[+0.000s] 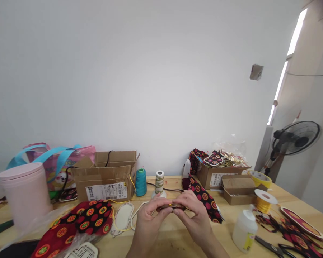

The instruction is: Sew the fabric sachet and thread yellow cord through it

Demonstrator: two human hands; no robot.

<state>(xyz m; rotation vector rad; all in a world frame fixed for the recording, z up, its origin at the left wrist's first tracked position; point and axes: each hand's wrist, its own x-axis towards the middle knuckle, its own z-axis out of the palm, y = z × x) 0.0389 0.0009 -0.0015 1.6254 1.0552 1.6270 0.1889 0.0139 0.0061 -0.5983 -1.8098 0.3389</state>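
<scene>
The bare strip of the table (pixel 174 229) runs from the near edge up between both hands toward the spools. On the left, patterned fabric pieces (pixel 91 216) and a pink tub (pixel 25 195) crowd the near left corner. A cardboard box (pixel 107 181), a teal spool (pixel 141 182) and a striped spool (pixel 159 182) line the far edge. On the right, a glue bottle (pixel 244 229), scissors (pixel 274 248) and a yellow spool (pixel 264 202) block the way.
</scene>
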